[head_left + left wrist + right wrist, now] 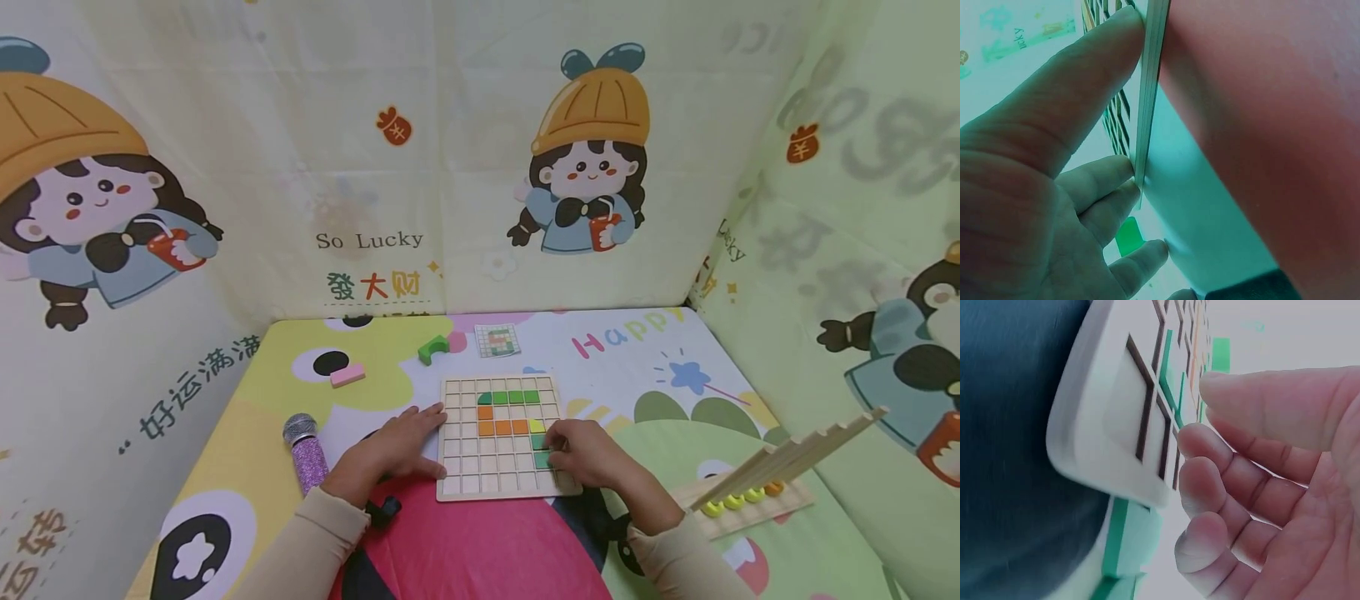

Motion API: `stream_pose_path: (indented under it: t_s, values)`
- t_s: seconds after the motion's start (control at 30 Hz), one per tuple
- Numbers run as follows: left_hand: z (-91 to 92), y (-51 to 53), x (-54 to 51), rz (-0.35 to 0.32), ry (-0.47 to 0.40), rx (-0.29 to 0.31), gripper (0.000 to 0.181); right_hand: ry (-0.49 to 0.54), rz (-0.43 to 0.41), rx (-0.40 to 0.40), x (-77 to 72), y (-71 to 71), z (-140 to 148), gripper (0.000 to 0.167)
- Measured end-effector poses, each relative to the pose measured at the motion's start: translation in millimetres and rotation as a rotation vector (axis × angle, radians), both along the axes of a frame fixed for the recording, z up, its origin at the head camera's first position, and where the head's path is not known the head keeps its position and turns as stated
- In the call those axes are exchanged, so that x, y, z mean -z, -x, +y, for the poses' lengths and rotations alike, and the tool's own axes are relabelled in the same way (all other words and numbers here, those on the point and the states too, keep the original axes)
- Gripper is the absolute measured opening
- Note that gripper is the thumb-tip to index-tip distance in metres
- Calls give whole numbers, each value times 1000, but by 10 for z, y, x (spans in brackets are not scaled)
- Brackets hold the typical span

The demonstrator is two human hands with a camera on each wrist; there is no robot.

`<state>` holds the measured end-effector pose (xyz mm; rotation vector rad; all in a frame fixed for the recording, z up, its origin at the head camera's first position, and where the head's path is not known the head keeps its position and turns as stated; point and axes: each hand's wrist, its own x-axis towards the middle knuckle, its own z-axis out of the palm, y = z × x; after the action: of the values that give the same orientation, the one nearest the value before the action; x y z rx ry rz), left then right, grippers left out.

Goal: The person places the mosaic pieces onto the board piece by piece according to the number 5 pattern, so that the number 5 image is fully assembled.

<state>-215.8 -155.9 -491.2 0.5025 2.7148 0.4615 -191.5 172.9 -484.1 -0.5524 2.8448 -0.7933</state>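
A wooden grid board (468,492) lies flat on the table between both hands. Green tiles (516,397) run along an upper row, with a dark green curved one at their left end. Below them are orange tiles (504,427), a yellow tile (536,426) and darker green tiles (541,442). My left hand (396,446) touches the board's left edge, fingers and thumb spread fairly straight. Over the board's right side is my right hand (592,454), fingers bent and thumb near the index finger, beside the yellow tile. The index fingertip is hidden, so anything pinched there is not visible.
Left of the board lie a glittery purple microphone (309,467) and a pink block (347,376). Behind it are a green arch block (432,350) and a small pattern card (497,341). A slanted wooden rack (787,458) with yellow and orange pieces stands at right.
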Motion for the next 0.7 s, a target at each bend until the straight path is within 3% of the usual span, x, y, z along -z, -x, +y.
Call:
stream_pose_path:
  t_s: [0.2,0.5,0.7]
  values:
    - [-14,8,8,4,-6,7,96,-4,-16,77,-14,7,101,13]
    - [-23,16,10,-1,-10,16,95,-56,57,104,22,-33,347,14]
    - [-27,16,-2,-4,-9,17,96,-110,35,154,48,-87,467,18]
